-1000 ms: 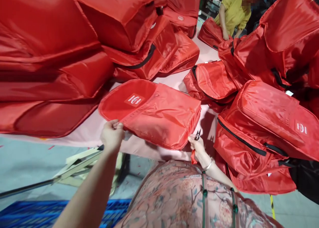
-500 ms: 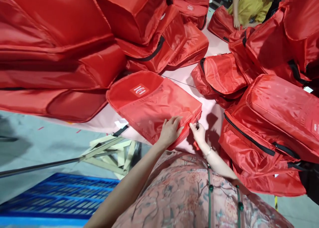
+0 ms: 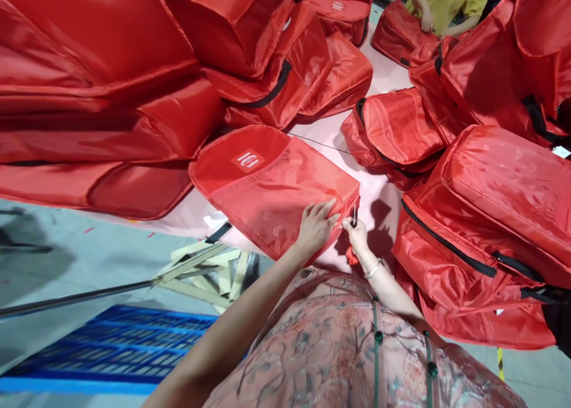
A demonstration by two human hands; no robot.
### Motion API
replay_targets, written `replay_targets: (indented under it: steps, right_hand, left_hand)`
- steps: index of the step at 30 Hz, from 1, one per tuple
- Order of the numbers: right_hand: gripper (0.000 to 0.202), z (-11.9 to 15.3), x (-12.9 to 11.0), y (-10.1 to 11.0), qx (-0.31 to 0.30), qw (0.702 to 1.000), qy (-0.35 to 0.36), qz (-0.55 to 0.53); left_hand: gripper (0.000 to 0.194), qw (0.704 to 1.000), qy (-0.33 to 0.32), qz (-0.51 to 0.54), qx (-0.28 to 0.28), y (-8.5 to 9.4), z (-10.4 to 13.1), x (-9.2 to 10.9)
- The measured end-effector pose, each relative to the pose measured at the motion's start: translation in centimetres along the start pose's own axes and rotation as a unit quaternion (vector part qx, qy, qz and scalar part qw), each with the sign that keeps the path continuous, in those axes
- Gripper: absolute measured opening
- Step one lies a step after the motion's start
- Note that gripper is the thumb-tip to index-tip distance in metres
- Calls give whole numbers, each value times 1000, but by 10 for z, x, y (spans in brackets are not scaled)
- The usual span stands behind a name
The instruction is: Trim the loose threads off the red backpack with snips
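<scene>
A flat red bag [image 3: 267, 188] with a rounded flap and a white-printed label lies on the pink table cover in front of me. My left hand [image 3: 314, 226] rests on its near right part, palm down with fingers spread. At the bag's right corner, my right hand [image 3: 355, 234] is closed around small dark snips [image 3: 354, 216], their tips pointing away from me. A bit of red material hangs below that hand. Whether its fingertips also pinch the bag's edge is too small to tell.
Piled red bags [image 3: 102, 116] stand at the left, more red bags [image 3: 504, 188] at the right. A person in yellow [image 3: 450, 3] handles a bag at the far side. A blue slatted pallet [image 3: 120, 348] lies at lower left.
My left hand has slid slightly right and away from me along the bag, toward its corner. The snips in my right hand now point more upright.
</scene>
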State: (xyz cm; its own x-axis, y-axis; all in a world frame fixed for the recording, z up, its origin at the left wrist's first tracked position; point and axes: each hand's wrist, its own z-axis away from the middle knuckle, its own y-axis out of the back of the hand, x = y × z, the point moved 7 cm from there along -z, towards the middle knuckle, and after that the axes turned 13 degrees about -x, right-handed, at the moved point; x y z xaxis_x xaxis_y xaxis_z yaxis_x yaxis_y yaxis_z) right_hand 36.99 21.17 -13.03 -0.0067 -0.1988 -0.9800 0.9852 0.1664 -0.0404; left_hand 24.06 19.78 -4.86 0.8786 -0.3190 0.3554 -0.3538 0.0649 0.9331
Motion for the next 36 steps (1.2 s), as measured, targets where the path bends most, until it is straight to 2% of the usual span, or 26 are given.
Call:
replay_targets:
  steps: [8,10,12,15,19,22,26,31,36]
  right_hand:
    - [23,3,-12,2,-9,999,16,40]
    - [24,6,-18,4,-16,997,9,80]
    - [27,12,-29,11,-11,986,-3,169]
    - [33,28,-50,20,-4,945,-15,327]
    - [34,47,-72,15,-56,871,-27,487]
    - [34,54,-80,8,-76,817,-44,570]
    - [33,52,-84,-5,-105,766,-42,633]
    - [34,45,-85,-15,-125,729,-37,672]
    - [36,43,-84,-14,-131,731,-31,669]
  left_hand:
    - [22,998,-51,-30,12,1,-7,12]
    - [23,998,-50,-30,14,1,-6,12]
    - [22,999,-42,-26,15,3,-6,11]
    - [21,999,-32,-28,12,4,-6,10]
    - [18,999,-32,-36,14,5,-7,9]
    - [17,998,-36,-40,24,4,-7,9]
    - [16,998,-39,-46,29,4,-7,9]
    - [16,998,-43,-50,25,3,-5,10]
    - [17,997,-50,-49,31,4,-6,11]
